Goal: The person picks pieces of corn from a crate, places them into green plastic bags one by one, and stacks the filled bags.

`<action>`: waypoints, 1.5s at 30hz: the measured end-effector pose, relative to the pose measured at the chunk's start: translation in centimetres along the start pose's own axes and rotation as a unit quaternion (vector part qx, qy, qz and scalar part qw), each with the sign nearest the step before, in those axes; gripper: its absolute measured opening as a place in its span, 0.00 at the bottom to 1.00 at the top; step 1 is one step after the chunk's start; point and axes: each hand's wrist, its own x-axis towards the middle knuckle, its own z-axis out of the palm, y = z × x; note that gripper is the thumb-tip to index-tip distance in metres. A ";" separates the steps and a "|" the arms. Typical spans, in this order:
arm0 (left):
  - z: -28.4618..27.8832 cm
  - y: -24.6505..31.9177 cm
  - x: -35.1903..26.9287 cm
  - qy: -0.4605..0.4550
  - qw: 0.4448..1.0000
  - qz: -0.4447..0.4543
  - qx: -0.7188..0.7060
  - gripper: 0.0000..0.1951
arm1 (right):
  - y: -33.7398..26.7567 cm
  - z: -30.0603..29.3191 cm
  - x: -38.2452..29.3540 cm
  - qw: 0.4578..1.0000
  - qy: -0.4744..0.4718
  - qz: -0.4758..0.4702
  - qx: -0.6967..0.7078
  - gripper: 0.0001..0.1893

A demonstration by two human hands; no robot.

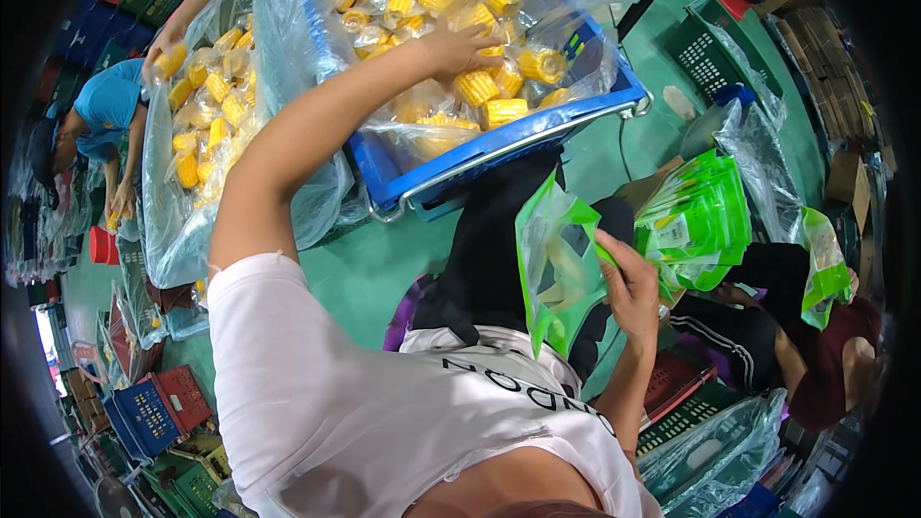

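My left hand [460, 52] reaches into a blue plastic crate [460, 162] lined with clear film. Its fingers are spread over short pieces of yellow corn on the cob [476, 88], each wrapped in clear plastic. Blur hides whether the fingers grip a piece. My right hand [633, 280] pinches the edge of a green and clear plastic pouch [557, 259] in front of my lap. The pouch's sides stand apart, and a pale yellowish shape shows through them. Right beside that hand, a fanned stack of green printed pouches [694, 223] rests in a cardboard box.
Left of the crate, a film-lined container [162, 230] holds more wrapped corn, with another person's hand [169, 47] at it. A worker in blue [108, 111] bends at far left. At right a seated person holds a green pouch [824, 270]. A green basket [709, 50] stands behind.
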 end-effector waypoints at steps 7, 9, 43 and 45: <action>4.0 0.3 1.0 0.129 0.990 0.042 -0.023 0.32 | 1.5 0.0 -1.5 0.997 0.019 0.073 0.033 0.19; 3.6 -0.5 0.6 0.146 0.988 0.041 -0.031 0.31 | 0.5 -0.4 -1.0 0.996 0.010 0.078 0.040 0.18; -5.8 22.4 -9.4 0.104 0.838 0.059 -0.532 0.34 | 0.8 -2.1 -4.0 0.956 0.106 0.197 0.188 0.15; -5.3 22.4 -8.9 0.230 0.852 0.045 -0.469 0.31 | 1.7 -2.4 -4.4 0.941 0.122 0.239 0.206 0.16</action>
